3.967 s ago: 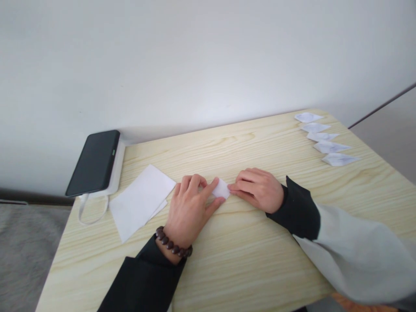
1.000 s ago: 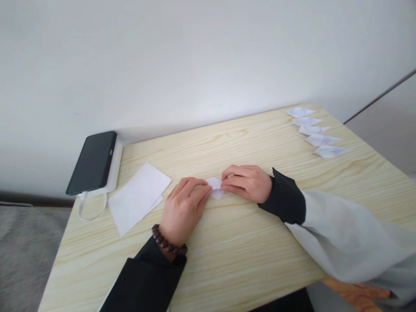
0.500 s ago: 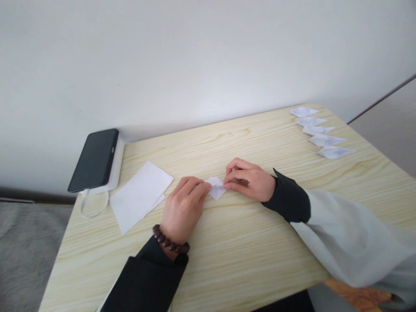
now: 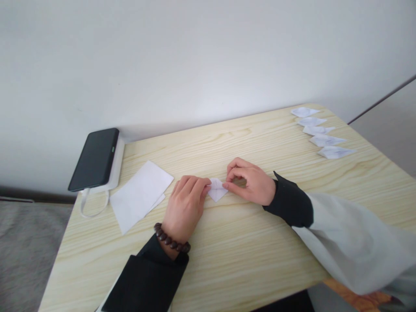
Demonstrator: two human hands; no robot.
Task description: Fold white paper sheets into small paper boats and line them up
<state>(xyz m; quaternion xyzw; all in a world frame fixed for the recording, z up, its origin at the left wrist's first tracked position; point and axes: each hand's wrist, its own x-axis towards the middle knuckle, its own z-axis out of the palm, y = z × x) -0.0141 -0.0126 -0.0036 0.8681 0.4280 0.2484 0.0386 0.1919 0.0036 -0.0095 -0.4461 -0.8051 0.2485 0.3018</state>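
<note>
A small folded white paper piece (image 4: 217, 190) lies flat on the light wooden table (image 4: 247, 255), near its middle. My left hand (image 4: 185, 207), with a dark bead bracelet at the wrist, presses its fingertips on the paper's left edge. My right hand (image 4: 249, 181) pinches the paper's right corner between thumb and forefinger, the other fingers curled above it. Both sleeves are black at the cuff.
A stack of white paper sheets (image 4: 139, 196) lies left of my left hand. A black phone (image 4: 95, 158) rests on a white device with a strap at the table's far left corner. Several folded paper pieces (image 4: 320, 133) line the far right edge. A white wall stands behind.
The paper went from a small square under both hands to a diamond shape with visible creases. My right fingers lifted and now pinch its right corner; my left hand stayed on the left edge.
</note>
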